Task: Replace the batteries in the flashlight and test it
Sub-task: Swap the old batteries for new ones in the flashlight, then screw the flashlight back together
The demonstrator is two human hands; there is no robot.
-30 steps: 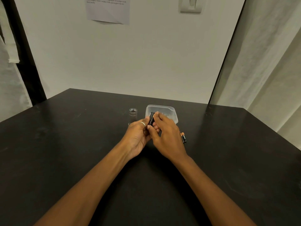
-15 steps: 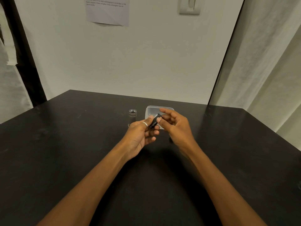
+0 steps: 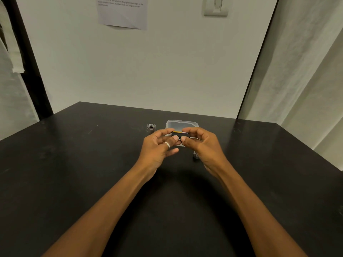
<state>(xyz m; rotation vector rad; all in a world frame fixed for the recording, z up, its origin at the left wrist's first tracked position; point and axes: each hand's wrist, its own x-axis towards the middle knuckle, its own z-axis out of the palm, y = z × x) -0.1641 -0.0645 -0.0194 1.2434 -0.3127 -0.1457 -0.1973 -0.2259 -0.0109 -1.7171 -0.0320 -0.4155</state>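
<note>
Black tabletop [image 3: 74, 173] holds a clear box [image 3: 182, 123] at 12 o'clock and a small ring cap [image 3: 150, 127] at 11. Both hands, left hand [image 3: 157, 147] and right hand [image 3: 202, 145], have a tight grip on a black battery holder [image 3: 180, 134] above the tabletop, in front of the box.

Black table [image 3: 92, 173]; on it a clear plastic tub [image 3: 182, 123], threaded cap [image 3: 150, 127], small dark cylinder [image 3: 195, 156]

A single head-worn wide-angle view is given, aimed forward and down over a black table [image 3: 74, 164] toward the wall [image 3: 167, 62] in the upper frame.
</note>
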